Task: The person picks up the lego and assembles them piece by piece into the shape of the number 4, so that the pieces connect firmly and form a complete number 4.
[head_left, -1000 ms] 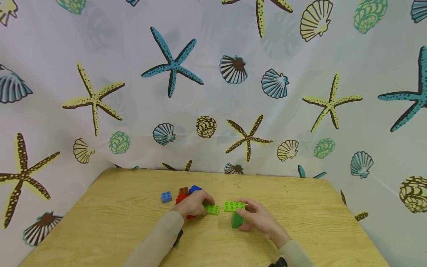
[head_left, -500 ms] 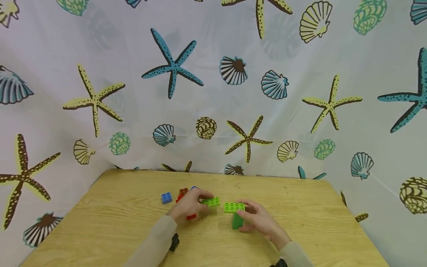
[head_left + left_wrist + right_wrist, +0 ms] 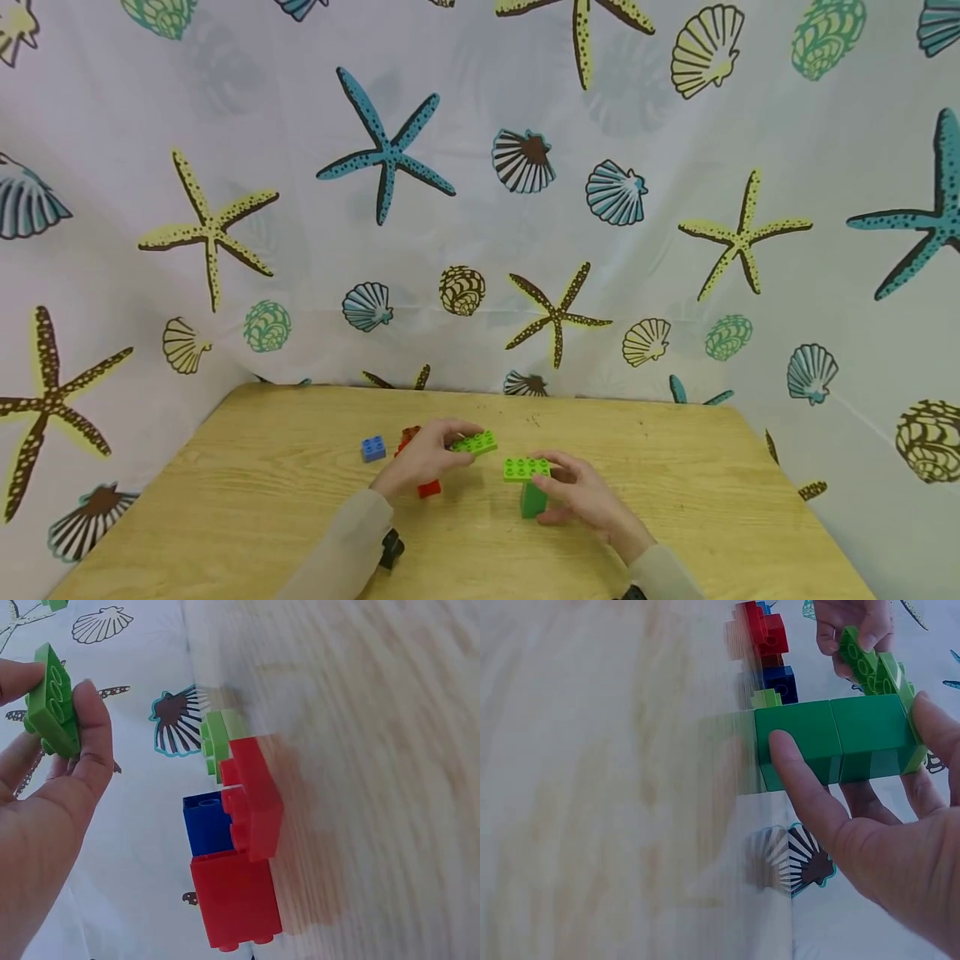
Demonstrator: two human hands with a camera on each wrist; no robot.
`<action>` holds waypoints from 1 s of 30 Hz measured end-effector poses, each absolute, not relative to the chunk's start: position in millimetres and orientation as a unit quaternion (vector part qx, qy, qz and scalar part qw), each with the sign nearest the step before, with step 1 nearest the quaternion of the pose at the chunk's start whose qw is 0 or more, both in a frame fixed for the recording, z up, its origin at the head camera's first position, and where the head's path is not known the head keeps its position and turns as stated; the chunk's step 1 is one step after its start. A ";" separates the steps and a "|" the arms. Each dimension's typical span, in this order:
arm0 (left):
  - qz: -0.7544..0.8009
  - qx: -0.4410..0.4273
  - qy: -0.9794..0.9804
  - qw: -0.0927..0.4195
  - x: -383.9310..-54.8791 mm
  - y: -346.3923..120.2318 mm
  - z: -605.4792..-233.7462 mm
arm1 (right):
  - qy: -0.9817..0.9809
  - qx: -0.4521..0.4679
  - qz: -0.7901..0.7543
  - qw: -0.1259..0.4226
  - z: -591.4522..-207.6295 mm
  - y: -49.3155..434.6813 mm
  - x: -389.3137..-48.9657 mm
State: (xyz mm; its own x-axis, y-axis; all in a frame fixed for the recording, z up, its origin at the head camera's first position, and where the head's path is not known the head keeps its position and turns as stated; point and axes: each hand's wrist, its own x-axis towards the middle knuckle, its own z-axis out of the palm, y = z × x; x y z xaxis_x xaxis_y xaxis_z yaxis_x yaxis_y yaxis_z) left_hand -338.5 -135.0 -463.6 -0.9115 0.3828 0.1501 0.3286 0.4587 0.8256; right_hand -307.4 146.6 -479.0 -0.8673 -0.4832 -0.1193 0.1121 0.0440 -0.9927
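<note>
My left hand (image 3: pixel 423 457) pinches a lime green toy building brick (image 3: pixel 482 442) between thumb and fingers, above the table. In the left wrist view this brick (image 3: pixel 54 705) is tilted, its hollow underside partly showing. My right hand (image 3: pixel 592 502) holds a small tower upright on the table. Two dark green bricks (image 3: pixel 836 742) are stacked in it, with a wider lime green brick (image 3: pixel 527 469) on top that overhangs to the left. The right thumb and fingers are curled round the tower, touching both the dark green bricks and the top one.
Loose bricks lie left of the tower: a light blue one (image 3: pixel 373 449), a brown one (image 3: pixel 410 433), red ones (image 3: pixel 236 900), a dark blue one (image 3: pixel 208 825) and another lime green one (image 3: pixel 215 742). A shell-patterned cloth (image 3: pixel 480 350) hangs behind the wooden table (image 3: pixel 262 500).
My left hand has lifted the lime green brick off the table and shifted it slightly away from me, turning it a little. The right hand and the tower stay in place.
</note>
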 end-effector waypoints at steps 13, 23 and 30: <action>0.498 0.218 0.839 0.015 -334.2 -129.1 -462.2 | 0.687 -0.137 -0.678 0.222 -485.9 150.2 -306.7; 0.521 0.217 0.824 0.046 -332.6 -122.6 -461.5 | 0.688 -0.142 -0.677 0.218 -487.2 149.7 -307.0; 0.504 0.232 0.832 0.030 -329.5 -121.1 -457.0 | 0.689 -0.144 -0.678 0.212 -483.7 147.4 -310.1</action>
State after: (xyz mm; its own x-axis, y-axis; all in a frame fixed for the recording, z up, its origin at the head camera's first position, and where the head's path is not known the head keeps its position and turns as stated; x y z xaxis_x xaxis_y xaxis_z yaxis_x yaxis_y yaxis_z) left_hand -329.5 -121.1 -457.0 -0.8907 0.4163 0.1829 0.3550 0.3853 0.8518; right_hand -310.1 147.4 -483.7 -0.8685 -0.4858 -0.0982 0.0897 0.0407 -0.9951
